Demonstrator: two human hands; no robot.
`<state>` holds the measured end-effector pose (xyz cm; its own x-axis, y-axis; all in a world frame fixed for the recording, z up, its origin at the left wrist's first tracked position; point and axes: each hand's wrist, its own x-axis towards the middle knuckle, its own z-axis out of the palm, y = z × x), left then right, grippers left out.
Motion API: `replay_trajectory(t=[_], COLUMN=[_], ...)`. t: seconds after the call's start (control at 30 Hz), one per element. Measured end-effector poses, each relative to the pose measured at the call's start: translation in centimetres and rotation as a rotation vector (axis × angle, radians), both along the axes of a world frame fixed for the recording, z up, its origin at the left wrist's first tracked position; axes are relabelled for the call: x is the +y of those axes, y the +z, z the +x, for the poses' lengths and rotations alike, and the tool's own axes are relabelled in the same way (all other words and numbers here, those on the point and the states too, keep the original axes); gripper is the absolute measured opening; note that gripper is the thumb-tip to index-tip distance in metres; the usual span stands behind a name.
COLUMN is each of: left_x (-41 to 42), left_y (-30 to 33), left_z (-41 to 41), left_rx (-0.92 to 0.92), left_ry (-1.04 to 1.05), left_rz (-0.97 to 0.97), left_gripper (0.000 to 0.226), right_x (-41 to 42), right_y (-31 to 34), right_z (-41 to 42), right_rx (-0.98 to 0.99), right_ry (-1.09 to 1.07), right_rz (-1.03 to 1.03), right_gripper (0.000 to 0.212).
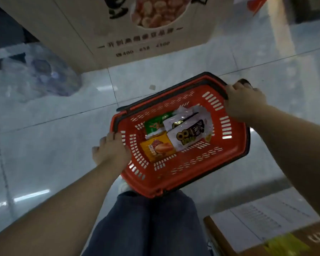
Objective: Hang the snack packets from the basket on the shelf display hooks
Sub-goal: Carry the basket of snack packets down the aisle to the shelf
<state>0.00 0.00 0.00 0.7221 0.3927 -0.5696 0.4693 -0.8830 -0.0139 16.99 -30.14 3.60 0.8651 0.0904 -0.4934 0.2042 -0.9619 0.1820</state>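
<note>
Your left hand [111, 150] and right hand [242, 100] each curl their grip round opposite rims of the red basket [235, 145]; the snack packets [177, 133] lie between them inside.

Red basket [235, 145] I am holding is showing as slotted, matt plastic; dark handles [163, 97] also plastic. Snack packets [175, 133] are gleaming, glossy film. Floor tiles [44, 145] are reflecting light, polished. Carton [81, 24] is looking like matt cardboard.
</note>
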Motion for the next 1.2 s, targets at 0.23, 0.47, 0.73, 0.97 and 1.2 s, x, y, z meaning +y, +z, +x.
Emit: replay_trajectory(t=[0.23,0.47,0.73,0.97,1.2], left_x=[-1.9,-1.4,2.8,8.1,13.7], left_y=[-7.2,-8.5,-6.5,6.0,25.5], left_z=[-3.1,-1.8,1.5,3.7,2.4], left_rx=[-0.032,-0.25,-0.322,-0.445,-0.643], left_ry=[0.707,0.78,0.691,0.717,0.74], left_rz=[-0.135,-0.196,-0.197,-0.172,-0.254], left_gripper=[0.094,0.079,0.06,0.035,0.029], right_x=[-2.8,-3.9,-2.4,1.1,5.7], right_y=[-8.7,-11.6,-9.0,2.9,21.9], right_z=[0.6,1.4,2.0,3.5,2.9], right_rx=[-0.004,-0.023,-0.046,-0.114,-0.25], right_ry=[-0.1,-0.39,-0.336,-0.371,-0.377], right_rz=[-0.057,0.094,0.098,0.223,0.549], right_gripper=[0.065,0.081,0.082,0.075,0.054])
